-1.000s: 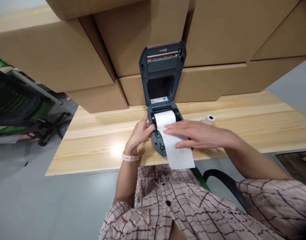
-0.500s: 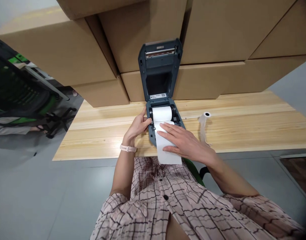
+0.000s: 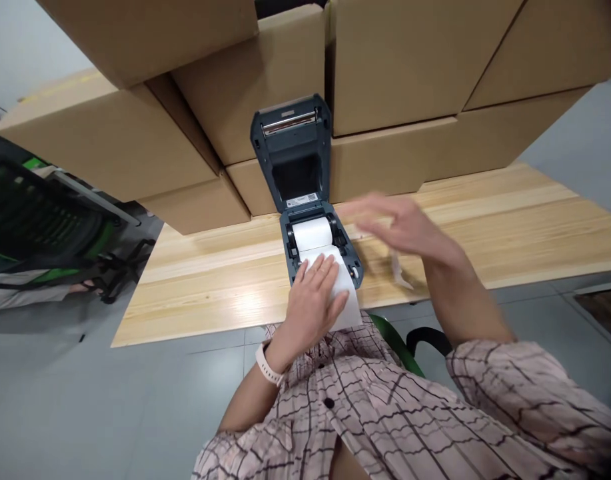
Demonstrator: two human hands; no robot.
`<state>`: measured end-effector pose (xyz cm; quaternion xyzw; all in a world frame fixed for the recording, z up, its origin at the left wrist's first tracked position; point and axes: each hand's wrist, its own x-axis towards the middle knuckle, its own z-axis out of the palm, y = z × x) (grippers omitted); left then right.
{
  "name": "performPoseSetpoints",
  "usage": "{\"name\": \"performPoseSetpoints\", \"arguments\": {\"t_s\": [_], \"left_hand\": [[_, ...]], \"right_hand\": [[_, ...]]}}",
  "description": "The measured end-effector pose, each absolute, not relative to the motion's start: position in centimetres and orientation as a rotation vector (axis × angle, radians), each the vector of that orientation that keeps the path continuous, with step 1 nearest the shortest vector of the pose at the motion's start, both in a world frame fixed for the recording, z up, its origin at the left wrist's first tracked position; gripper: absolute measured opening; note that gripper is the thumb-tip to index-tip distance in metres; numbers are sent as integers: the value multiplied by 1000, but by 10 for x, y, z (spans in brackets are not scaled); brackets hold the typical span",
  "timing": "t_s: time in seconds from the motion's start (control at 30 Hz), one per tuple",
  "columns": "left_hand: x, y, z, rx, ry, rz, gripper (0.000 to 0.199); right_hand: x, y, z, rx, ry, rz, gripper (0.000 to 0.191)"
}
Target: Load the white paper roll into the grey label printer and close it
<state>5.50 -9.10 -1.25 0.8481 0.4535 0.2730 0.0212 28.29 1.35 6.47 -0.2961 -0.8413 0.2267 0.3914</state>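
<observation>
A dark grey label printer stands on the wooden table with its lid raised. Inside it sits a roll of white labels, and a strip of label paper runs from it over the printer's front and past the table edge. My left hand lies flat on that strip, fingers extended. To the right of the printer, my right hand is raised, blurred, with fingers stretched and nothing visible in it. It hides most of a small core with a curled backing strip.
Large cardboard boxes are stacked along the back of the wooden table, right behind the lid. An office chair stands at the left. Part of a green-edged seat shows below the table's front edge.
My right hand has lifted off the label strip and moved right and up. My left hand has gone from the printer's left side onto the strip. The view has shifted slightly.
</observation>
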Motion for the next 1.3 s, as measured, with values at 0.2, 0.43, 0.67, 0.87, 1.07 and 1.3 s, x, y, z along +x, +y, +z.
{"name": "performPoseSetpoints", "arguments": {"t_s": [0.2,0.43,0.67,0.87,1.07,1.3], "left_hand": [[53,-108,-15,2726,1365,702,59],[59,-115,-13,2675,1363,807,65],[36,-149,5,2095,1215,1620,22],[23,-106,-4,1314,1492,1667,69],[35,-76,-24,1056,1200,1334,86],[38,-81,-32,1242,1234,1370,69]], "right_hand": [[243,151,105,-821,-1678,672,57],[214,167,115,-691,-1556,978,78],[242,33,56,-590,-1696,889,65],[249,-28,-19,-827,-1566,982,76],[247,-34,-32,-935,-1244,1543,128],[247,-42,-33,-993,-1282,1497,123]]}}
